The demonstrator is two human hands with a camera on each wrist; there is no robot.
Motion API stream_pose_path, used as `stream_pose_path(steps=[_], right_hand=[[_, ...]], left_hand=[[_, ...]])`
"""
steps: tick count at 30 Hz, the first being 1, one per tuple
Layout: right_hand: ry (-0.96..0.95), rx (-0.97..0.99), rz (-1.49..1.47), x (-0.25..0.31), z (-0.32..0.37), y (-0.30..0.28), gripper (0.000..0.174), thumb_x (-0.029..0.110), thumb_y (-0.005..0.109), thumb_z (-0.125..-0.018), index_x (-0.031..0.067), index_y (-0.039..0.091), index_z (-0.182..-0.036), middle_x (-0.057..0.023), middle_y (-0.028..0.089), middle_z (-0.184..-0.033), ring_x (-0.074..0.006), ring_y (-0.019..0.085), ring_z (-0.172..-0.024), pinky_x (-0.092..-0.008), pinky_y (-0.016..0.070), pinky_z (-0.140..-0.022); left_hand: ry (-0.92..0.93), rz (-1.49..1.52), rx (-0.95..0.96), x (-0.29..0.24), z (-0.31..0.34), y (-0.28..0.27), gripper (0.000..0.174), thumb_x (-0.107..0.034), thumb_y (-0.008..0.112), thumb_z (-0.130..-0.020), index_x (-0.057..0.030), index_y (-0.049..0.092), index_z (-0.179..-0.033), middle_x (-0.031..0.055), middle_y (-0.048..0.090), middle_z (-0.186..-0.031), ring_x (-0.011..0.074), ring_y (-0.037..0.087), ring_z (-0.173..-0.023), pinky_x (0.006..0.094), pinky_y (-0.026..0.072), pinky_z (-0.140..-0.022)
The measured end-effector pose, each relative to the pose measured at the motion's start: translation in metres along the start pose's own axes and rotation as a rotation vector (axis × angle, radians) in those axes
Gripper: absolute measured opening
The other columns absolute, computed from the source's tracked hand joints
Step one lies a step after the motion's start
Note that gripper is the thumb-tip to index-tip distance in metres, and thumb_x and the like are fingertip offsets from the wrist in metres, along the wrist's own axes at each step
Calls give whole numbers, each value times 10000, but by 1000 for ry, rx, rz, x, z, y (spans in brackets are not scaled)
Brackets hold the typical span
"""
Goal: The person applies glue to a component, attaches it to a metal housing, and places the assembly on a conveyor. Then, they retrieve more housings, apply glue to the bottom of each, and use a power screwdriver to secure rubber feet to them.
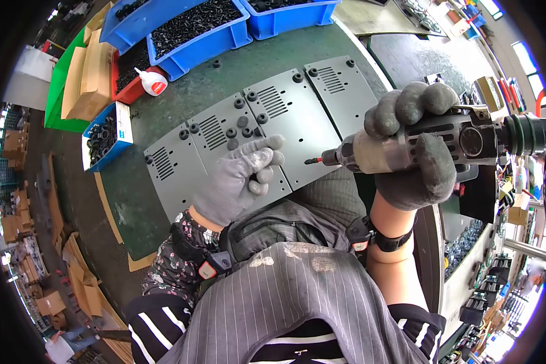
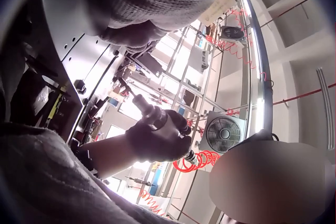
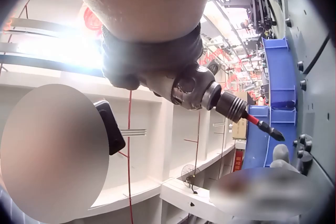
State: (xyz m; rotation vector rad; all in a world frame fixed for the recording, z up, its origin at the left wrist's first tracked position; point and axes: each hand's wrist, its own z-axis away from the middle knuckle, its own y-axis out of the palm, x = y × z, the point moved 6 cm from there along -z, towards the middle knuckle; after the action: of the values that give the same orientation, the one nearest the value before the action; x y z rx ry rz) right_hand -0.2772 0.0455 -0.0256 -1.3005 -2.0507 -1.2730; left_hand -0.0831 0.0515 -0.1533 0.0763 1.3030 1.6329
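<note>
My right hand (image 1: 415,142), in a dark grey glove, grips a power screwdriver (image 1: 376,151) around its body. The tool's red-and-black bit (image 1: 313,161) points left over grey metal panels (image 1: 309,130) laid side by side on the table. My left hand (image 1: 239,176), in a lighter grey glove, is over the panels with its fingers bent; I cannot tell whether it holds anything. Black round feet (image 1: 231,132) are grouped just beyond its fingertips, and others sit near the panels' far edges. In the right wrist view the bit (image 3: 270,129) comes close to the left fingertips (image 3: 281,153).
Blue bins (image 1: 200,36) of small black parts stand along the table's far side. To their left are a red bin (image 1: 130,91) with a white bottle (image 1: 153,82), a cardboard box (image 1: 90,82) and a small blue-and-white box (image 1: 109,136) of black rings.
</note>
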Motion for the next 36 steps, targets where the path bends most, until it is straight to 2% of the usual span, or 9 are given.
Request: stream_pose_path(steps=[4,8,10,13,19,26,33,35,36], right_hand=[[-14,-7,-44,-3,0,17,445,194,582,-714,81,450,-1123,-53,410,-870,-175,430,-728,-306,374,-631],[-53,40,-69,0,-3,28,458,201,562,-717,70,448,-1141,-43,395,-867,-163,422,-744,-295,369,-630],[-78,54,-86,-1,-4,30,462,202,554,-716,66,447,-1144,-41,391,-867,-159,417,-741,-291,366,-628],[-112,17,-105,0,-2,34,473,205,536,-710,62,441,-1151,-36,384,-862,-151,406,-730,-280,360,-623],[-106,29,-97,-3,1,39,471,209,534,-711,65,436,-1149,-30,372,-846,-147,401,-726,-274,356,-620],[-110,54,-118,1,5,33,427,200,556,-706,90,438,-1101,-25,373,-841,-139,400,-710,-267,354,-609],[-141,163,-112,2,12,28,392,206,562,-713,106,417,-1063,-18,361,-821,-131,406,-697,-254,357,-593],[-103,98,-169,2,12,23,381,198,558,-719,98,420,-1060,-17,359,-822,-131,394,-700,-259,354,-603],[-63,38,-223,0,12,19,370,191,555,-725,91,423,-1056,-17,358,-823,-131,383,-702,-264,352,-612]], left_hand=[[-9,13,8,6,3,4,219,-113,519,-922,-14,577,-1108,-11,552,-828,22,492,-657,136,404,-518],[43,24,95,7,6,7,199,-177,501,-941,-14,589,-1014,-30,494,-757,31,438,-621,141,355,-488],[59,-52,47,7,8,6,254,-340,536,-911,-89,536,-871,-32,446,-723,64,387,-588,198,335,-482],[59,-66,113,7,6,0,324,-392,469,-940,-110,487,-781,-26,449,-693,62,373,-565,193,320,-463],[8,-91,12,14,8,7,382,-417,412,-960,-113,488,-741,-27,435,-635,58,361,-524,185,297,-436],[4,-169,-15,16,7,11,384,-415,432,-953,-108,487,-728,-32,422,-607,59,337,-480,188,293,-429],[-67,-50,141,26,2,15,358,-407,416,-960,-108,479,-774,-41,400,-587,61,330,-467,185,278,-418],[-68,-72,134,26,5,15,353,-407,412,-961,-110,471,-778,-42,400,-589,59,328,-465,184,280,-419],[-75,-247,71,27,7,10,360,-406,401,-964,-101,513,-810,-42,402,-591,61,339,-475,182,290,-433]])
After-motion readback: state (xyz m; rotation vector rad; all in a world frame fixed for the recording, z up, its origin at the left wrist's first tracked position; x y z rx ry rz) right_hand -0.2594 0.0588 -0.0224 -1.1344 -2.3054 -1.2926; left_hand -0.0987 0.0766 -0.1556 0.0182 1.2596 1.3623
